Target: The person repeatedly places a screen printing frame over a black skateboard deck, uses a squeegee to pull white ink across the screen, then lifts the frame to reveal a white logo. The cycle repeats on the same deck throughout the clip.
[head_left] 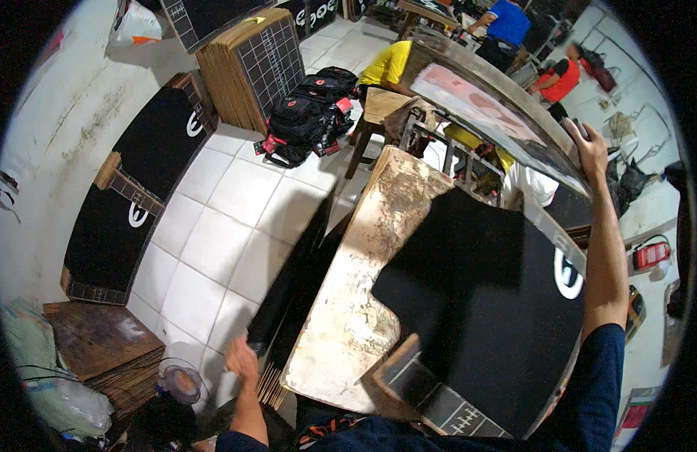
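Note:
My right hand [591, 153] is raised at the far right, closed round a dark handheld tool [576, 129] whose kind I cannot make out. Below it, a large black cut panel [469, 279] with a white ring mark and a printed grid strip lies on a worn, pale worktable [337, 316]. My left hand [243, 360] hangs off the table's left side, slightly blurred, its fingers loosely open and apparently holding nothing. Close to it are the edges of several thin stacked boards [273, 384].
Stacked black panels [107, 241] lean along the left wall. A tall board stack [247, 75] and a black backpack [307, 113] stand on the tiled floor. Beyond the table are a wooden stool [382, 105], a framed screen [488, 113] and several people. A fire extinguisher [651, 255] hangs at right.

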